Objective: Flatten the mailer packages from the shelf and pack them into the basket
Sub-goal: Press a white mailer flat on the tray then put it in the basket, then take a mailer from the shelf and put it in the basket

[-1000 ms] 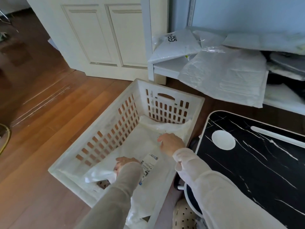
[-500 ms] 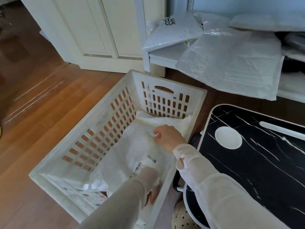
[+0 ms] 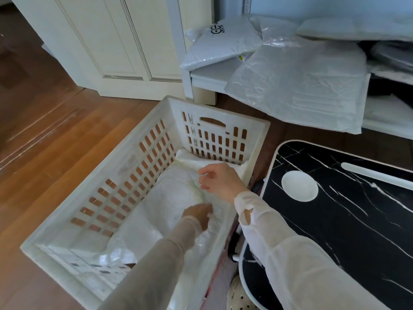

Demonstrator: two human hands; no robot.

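A white slotted basket (image 3: 245, 121) stands on the wooden floor. Inside it lies a white padded mailer (image 3: 174, 193), on top of other flat white mailers. My left hand (image 3: 199, 214) rests fingers-down on the mailer near the basket's right wall. A little above the mailer's far end hovers my right hand (image 3: 220, 182), fingers loosely apart and holding nothing. On the white shelf (image 3: 207, 74) at the upper right lie more mailers: a large crinkled one (image 3: 301, 86) hanging over the edge and one with a black logo (image 3: 223, 43).
A black marble-patterned tabletop (image 3: 346, 220) with a white disc (image 3: 299, 185) sits right of the basket. White panelled doors (image 3: 111, 41) stand behind. Wooden floor (image 3: 55, 142) stretches to the left.
My left hand moved from the basket's near end up to the middle of the mailer. My right hand lifted slightly off the mailer's far end. The labelled mailer side no longer shows.
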